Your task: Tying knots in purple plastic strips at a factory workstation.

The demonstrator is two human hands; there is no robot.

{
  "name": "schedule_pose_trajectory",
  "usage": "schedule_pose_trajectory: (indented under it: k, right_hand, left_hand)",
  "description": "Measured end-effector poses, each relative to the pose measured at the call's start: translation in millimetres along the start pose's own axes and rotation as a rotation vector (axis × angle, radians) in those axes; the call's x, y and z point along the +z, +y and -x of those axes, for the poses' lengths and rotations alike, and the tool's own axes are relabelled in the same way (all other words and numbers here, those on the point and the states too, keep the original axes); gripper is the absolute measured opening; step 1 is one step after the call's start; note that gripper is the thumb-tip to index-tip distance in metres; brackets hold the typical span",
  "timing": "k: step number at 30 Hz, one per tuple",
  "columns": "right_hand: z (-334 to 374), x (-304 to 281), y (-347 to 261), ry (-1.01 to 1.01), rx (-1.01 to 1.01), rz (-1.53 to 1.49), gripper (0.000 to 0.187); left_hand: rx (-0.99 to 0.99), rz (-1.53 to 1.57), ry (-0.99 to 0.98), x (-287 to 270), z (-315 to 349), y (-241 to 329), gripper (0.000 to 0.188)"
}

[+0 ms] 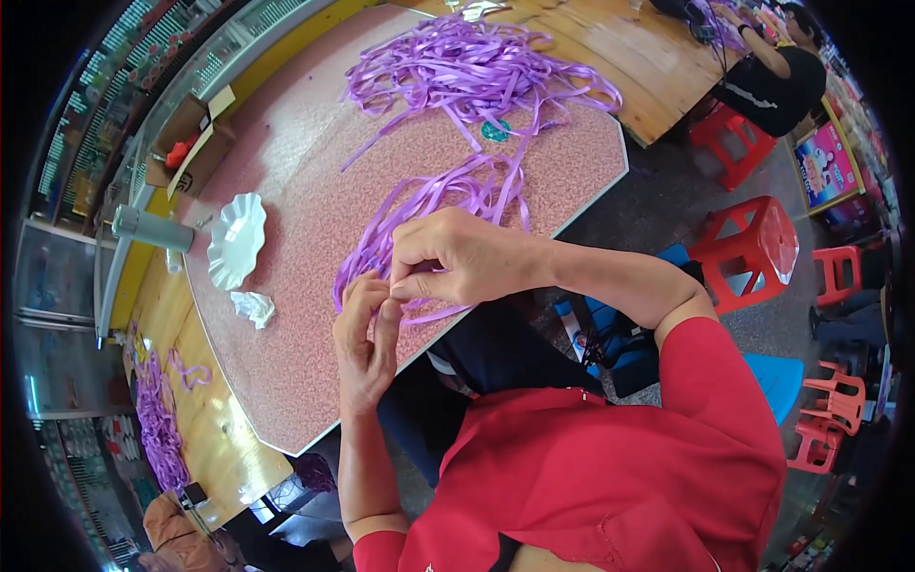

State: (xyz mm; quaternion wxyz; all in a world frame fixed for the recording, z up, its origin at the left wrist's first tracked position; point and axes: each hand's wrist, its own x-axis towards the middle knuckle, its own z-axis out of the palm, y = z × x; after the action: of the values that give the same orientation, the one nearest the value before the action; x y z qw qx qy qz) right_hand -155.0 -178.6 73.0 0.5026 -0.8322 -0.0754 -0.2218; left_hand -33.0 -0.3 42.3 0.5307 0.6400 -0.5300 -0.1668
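My right hand (457, 255) and my left hand (362, 338) meet over the table's near edge, fingertips pinched close together. What they pinch is too small and too covered by the fingers to make out. Behind and under them lies a loose bundle of shiny purple ribbons (386, 229) on the pink speckled tabletop (305, 133). From the bundle, strands trail back toward a larger tangled heap of purple ribbons (457, 71) at the far end. Beside that heap is a teal round patch (495, 131).
Left on the table are a white scalloped dish (255, 219) and a crumpled tissue (253, 308). Past its edge stand a grey-green cylinder (152, 229) and a cardboard box (205, 157). Red stools (748, 253) stand right. Other people (777, 86) sit at wooden tables with purple ribbons (157, 419).
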Motion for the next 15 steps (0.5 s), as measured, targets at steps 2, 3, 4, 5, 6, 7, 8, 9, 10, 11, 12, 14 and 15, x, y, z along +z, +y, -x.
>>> schedule_pose_trajectory:
  k: [2, 3, 4, 5, 6, 7, 8, 9, 10, 11, 12, 14, 15]
  right_hand:
    - [2, 0, 1, 0.009, -0.052, -0.019, 0.010]
    - [2, -1, 1, 0.002, -0.066, -0.040, 0.010]
    - [2, -2, 1, -0.004, -0.080, -0.060, 0.010]
    - [2, -5, -3, -0.001, -0.078, -0.057, 0.010]
    - [0, -12, -9, 0.002, 0.037, -0.075, 0.010]
    - [-2, -20, -13, 0.005, 0.152, -0.093, 0.010]
    - [-7, -24, -14, 0.072, 0.116, -0.175, 0.010]
    - [-17, -31, -18, 0.091, 0.073, -0.179, 0.011]
    - [-28, -42, -25, 0.111, 0.029, -0.178, 0.011]
    - [-36, -52, -34, 0.174, -0.017, -0.182, 0.012]
    - [-46, -64, -49, 0.236, -0.067, -0.185, 0.013]
    - [-53, -91, -77, 0.277, -0.037, -0.306, 0.017]
    - [-56, -112, -96, 0.341, -0.024, -0.260, 0.018]
  left_hand:
    - [0.012, 0.105, -0.061, -6, 0, -2, 0.016]
    - [0.020, 0.208, -0.119, -9, 1, -2, 0.017]
    - [-0.029, 0.301, -0.126, -7, 3, -4, 0.018]
    - [-0.027, 0.304, -0.131, -2, 1, -2, 0.018]
    - [-0.125, 0.307, -0.056, 4, -4, 2, 0.018]
    - [-0.223, 0.311, 0.016, 10, -11, 4, 0.023]
    - [-0.167, 0.440, 0.004, 20, -21, -5, 0.042]
    - [-0.110, 0.391, -0.051, 26, -36, -5, 0.045]
    - [-0.048, 0.344, -0.106, 34, -55, -3, 0.048]
    - [0.002, 0.342, -0.163, 45, -74, -1, 0.048]
    - [0.056, 0.339, -0.218, 54, -94, 4, 0.049]
    - [0.060, 0.378, -0.336, 62, -132, 12, 0.039]
    - [0.062, 0.377, -0.335, 62, -149, 13, 0.039]
